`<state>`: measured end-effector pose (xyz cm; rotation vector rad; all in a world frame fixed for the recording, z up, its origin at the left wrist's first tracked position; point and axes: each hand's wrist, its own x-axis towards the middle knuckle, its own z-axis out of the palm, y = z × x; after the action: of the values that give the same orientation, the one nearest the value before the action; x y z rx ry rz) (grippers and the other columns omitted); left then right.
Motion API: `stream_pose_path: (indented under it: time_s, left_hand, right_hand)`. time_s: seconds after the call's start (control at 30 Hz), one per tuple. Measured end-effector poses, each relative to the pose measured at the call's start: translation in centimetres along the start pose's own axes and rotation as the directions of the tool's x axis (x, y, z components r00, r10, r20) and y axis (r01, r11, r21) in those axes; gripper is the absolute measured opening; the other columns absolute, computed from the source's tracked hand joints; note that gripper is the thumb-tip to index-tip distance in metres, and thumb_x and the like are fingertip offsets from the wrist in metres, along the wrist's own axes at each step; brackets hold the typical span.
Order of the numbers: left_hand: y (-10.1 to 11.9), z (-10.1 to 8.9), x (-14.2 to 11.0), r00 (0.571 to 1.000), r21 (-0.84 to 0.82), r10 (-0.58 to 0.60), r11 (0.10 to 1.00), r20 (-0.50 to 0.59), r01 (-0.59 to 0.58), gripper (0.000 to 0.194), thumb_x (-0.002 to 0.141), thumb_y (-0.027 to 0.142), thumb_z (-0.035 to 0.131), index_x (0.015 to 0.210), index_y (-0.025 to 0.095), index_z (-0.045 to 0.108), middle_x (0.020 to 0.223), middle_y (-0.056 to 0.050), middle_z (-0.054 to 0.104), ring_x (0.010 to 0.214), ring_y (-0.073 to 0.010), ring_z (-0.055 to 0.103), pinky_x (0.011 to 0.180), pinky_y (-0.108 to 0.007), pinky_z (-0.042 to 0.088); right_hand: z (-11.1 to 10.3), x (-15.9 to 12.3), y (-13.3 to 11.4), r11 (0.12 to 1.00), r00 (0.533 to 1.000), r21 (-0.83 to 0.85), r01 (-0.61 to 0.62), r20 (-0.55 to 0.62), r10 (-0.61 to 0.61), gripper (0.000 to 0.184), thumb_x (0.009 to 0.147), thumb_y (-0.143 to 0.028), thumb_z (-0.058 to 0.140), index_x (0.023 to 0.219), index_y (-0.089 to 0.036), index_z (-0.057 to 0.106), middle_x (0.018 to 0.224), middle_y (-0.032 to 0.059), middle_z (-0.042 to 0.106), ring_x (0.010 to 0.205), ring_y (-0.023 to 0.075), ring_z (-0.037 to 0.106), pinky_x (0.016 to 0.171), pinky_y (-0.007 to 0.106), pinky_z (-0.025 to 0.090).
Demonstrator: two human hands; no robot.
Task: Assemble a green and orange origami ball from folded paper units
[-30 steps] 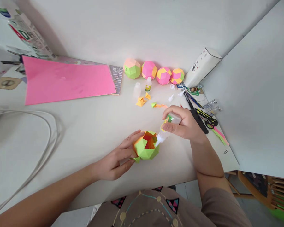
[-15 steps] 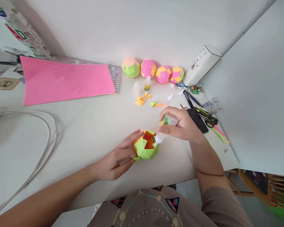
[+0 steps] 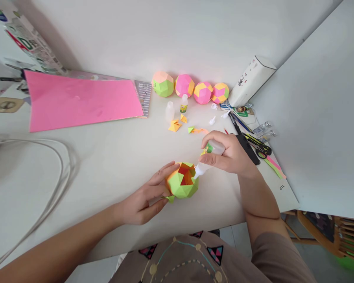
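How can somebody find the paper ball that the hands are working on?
Start from the four finished paper balls lined along the back wall, then come toward the near table edge. There the left hand steadies a green paper ball; unlike the others, it is open on top, showing an orange inside.

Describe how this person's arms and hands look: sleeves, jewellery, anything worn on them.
Both hands are bare: the left hand and right hand show no gloves, rings, watch or bracelet. The left forearm is uncovered as far as the picture shows. The right arm is bare to above the elbow, where a short taupe sleeve begins, matching the patterned top.
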<state>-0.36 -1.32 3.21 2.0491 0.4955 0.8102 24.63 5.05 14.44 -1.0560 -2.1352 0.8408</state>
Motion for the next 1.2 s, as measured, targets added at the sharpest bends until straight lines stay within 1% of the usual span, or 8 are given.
stream_pose_path:
  time_s: [0.17, 0.37, 0.5, 0.63, 0.77, 0.9, 1.07, 1.2]
  left_hand:
    - [0.09, -0.01, 0.05, 1.0, -0.007, -0.009, 1.0, -0.002, 0.009, 0.021, 0.09, 0.006, 0.041, 0.097, 0.018, 0.057, 0.161, -0.01, 0.015, 0.149, -0.0321, 0.009, 0.116, -0.058, 0.027]
    - [-0.16, 0.06, -0.02, 1.0, -0.013, 0.013, 1.0, -0.001, -0.013, 0.024, 0.089, 0.004, 0.039, 0.096, 0.018, 0.057, 0.161, -0.008, 0.014, 0.149, -0.0311, 0.008, 0.118, -0.056, 0.025]
    - [-0.18, 0.09, -0.03, 1.0, -0.026, 0.01, 1.0, 0.003, -0.01, 0.025, 0.09, 0.004, 0.037, 0.099, 0.018, 0.056, 0.161, -0.007, 0.014, 0.149, -0.031, 0.007, 0.118, -0.057, 0.024]
    - [-0.23, 0.09, -0.05, 1.0, -0.025, 0.015, 1.0, 0.009, -0.015, 0.028, 0.09, 0.004, 0.035, 0.102, 0.018, 0.056, 0.161, -0.008, 0.014, 0.15, -0.031, 0.006, 0.118, -0.058, 0.023]
    - [-0.41, 0.14, -0.15, 1.0, -0.029, 0.015, 0.999, 0.006, -0.015, 0.027, 0.09, 0.004, 0.035, 0.101, 0.017, 0.057, 0.161, -0.008, 0.014, 0.15, -0.031, 0.006, 0.118, -0.057, 0.025]
    - [-0.4, 0.16, -0.19, 1.0, -0.028, 0.013, 1.0, 0.006, -0.013, 0.027, 0.09, 0.005, 0.036, 0.101, 0.018, 0.057, 0.161, -0.008, 0.015, 0.15, -0.0308, 0.006, 0.118, -0.056, 0.024]
    - [-0.55, 0.21, -0.33, 1.0, -0.034, 0.018, 0.999, 0.006, -0.018, 0.023, 0.09, 0.006, 0.04, 0.1, 0.018, 0.057, 0.161, -0.008, 0.015, 0.149, -0.0324, 0.007, 0.117, -0.057, 0.025]
    - [-0.64, 0.22, -0.37, 1.0, -0.037, 0.007, 0.999, 0.009, -0.007, 0.025, 0.088, 0.004, 0.04, 0.101, 0.018, 0.058, 0.16, -0.009, 0.015, 0.149, -0.0337, 0.006, 0.116, -0.059, 0.026]
  right_hand:
    - [0.16, -0.17, -0.08, 0.999, 1.0, 0.035, -0.004, 0.025, 0.003, 0.036, 0.074, -0.053, 0.073, 0.079, -0.02, 0.058, 0.071, -0.0019, 0.057, 0.058, 0.0106, 0.043, 0.057, 0.025, 0.035]
    - [-0.02, 0.1, -0.04, 0.999, 1.0, -0.031, -0.014, -0.001, 0.014, 0.038, 0.074, -0.056, 0.072, 0.076, -0.021, 0.057, 0.067, -0.0022, 0.054, 0.062, 0.0125, 0.044, 0.059, 0.026, 0.034]
    - [0.01, -0.06, -0.23, 1.0, 1.0, 0.005, -0.009, 0.009, 0.009, 0.038, 0.074, -0.055, 0.072, 0.077, -0.02, 0.058, 0.07, -0.0016, 0.056, 0.061, 0.0119, 0.045, 0.059, 0.026, 0.035]
    - [0.1, -0.24, -0.21, 0.999, 0.999, 0.025, -0.029, 0.046, 0.028, 0.037, 0.074, -0.054, 0.073, 0.08, -0.02, 0.059, 0.072, -0.0024, 0.058, 0.053, 0.0091, 0.04, 0.054, 0.025, 0.033]
    - [-0.01, -0.03, 0.04, 0.999, 0.999, -0.01, -0.032, 0.013, 0.032, 0.039, 0.073, -0.055, 0.073, 0.077, -0.02, 0.058, 0.071, -0.0023, 0.056, 0.054, 0.0092, 0.039, 0.053, 0.026, 0.031]
    - [-0.12, 0.09, 0.09, 0.997, 0.997, 0.005, -0.072, 0.001, 0.072, 0.039, 0.072, -0.054, 0.074, 0.078, -0.019, 0.058, 0.069, -0.0045, 0.053, 0.045, 0.0057, 0.03, 0.048, 0.026, 0.027]
    - [0.09, -0.01, -0.12, 1.0, 1.0, -0.008, -0.004, -0.008, 0.004, 0.038, 0.075, -0.054, 0.071, 0.077, -0.019, 0.058, 0.069, -0.0023, 0.055, 0.06, 0.0108, 0.043, 0.058, 0.025, 0.034]
    - [0.23, 0.02, -0.07, 1.0, 1.0, -0.029, -0.006, 0.002, 0.006, 0.037, 0.076, -0.053, 0.071, 0.077, -0.02, 0.057, 0.069, -0.0024, 0.055, 0.065, 0.0122, 0.046, 0.06, 0.025, 0.034]
